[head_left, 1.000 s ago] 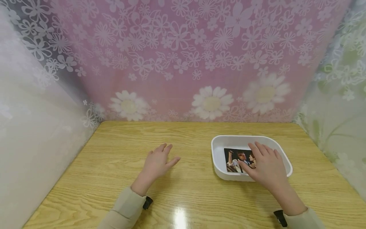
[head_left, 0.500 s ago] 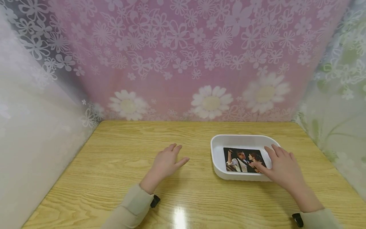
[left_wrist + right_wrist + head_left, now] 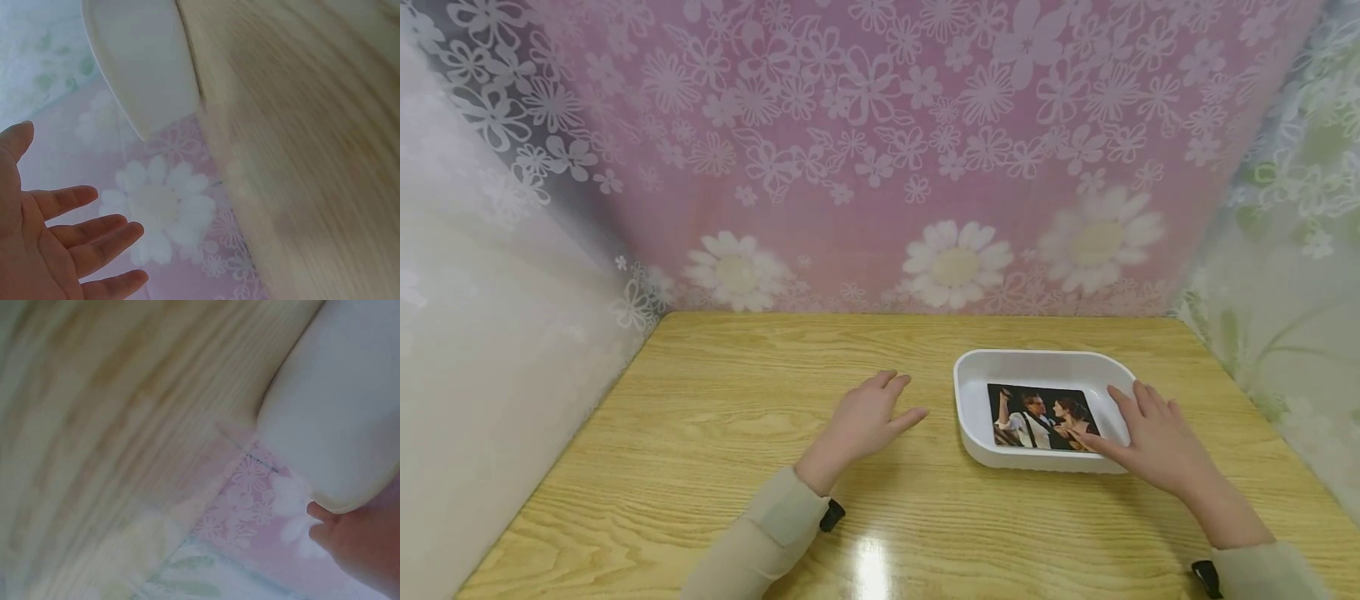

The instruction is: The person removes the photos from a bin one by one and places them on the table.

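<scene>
A white plastic tray (image 3: 1000, 457) with rounded corners stands on the right half of the table. Flat on its floor lies a picture card (image 3: 1037, 418) showing two people against black. My right hand (image 3: 1165, 442) is over the tray's right side, fingers spread and extended, the thumb reaching across the near rim. In the right wrist view, fingertips (image 3: 320, 534) of this hand are right at the tray's rim. To the left of the tray, my left hand (image 3: 865, 421) hovers over the table, its fingers loosely extended and nothing in them. The left wrist view shows its open palm (image 3: 37, 256).
The wooden table (image 3: 760, 358) reaches back to a pink flowered curtain (image 3: 850, 167). Pale patterned sheets hang along the left (image 3: 512, 375) and right sides. Both forearms wear light sleeves (image 3: 767, 525) with black straps (image 3: 831, 515) at the wrists.
My right hand has moved right, from over the card to the tray's right side, uncovering the card. My left hand has moved right, closer to the tray. The tray stays in place.
</scene>
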Demonstrator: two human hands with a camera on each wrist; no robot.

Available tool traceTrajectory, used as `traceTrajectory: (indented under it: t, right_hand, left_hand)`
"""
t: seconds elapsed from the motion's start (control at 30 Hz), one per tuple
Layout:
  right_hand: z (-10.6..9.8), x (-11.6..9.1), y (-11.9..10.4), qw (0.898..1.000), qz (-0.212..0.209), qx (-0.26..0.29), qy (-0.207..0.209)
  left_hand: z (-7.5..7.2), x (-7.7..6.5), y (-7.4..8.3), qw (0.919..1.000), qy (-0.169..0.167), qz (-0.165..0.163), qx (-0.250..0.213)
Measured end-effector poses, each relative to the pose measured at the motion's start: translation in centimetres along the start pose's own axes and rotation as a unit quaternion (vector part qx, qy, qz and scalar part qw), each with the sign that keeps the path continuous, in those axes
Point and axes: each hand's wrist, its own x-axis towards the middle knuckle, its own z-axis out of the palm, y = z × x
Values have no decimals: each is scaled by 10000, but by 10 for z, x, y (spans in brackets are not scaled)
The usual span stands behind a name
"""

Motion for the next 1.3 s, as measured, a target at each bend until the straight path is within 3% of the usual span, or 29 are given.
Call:
traceTrajectory:
  t: [0.2,0.5,0.67,1.0,1.3]
  right_hand:
    - [1,-2,3,9985,12,383,-379]
    - [1,-3,7,9982,-89,418,-430]
    - [1,-5,6,9982,-70,427,-422]
    - [2,-3,5,9985,-52,334,-427]
    - [6,-3,7,9989,-73,280,-375]
  left_hand:
    - [6,22,16,9995,-13,182,-266]
    - [20,64,46,9947,-124,424,-926]
    - [34,87,59,9928,-326,550,-1010]
    - [60,120,80,9927,-856,791,-325]
    - [75,131,86,9872,-1346,732,454]
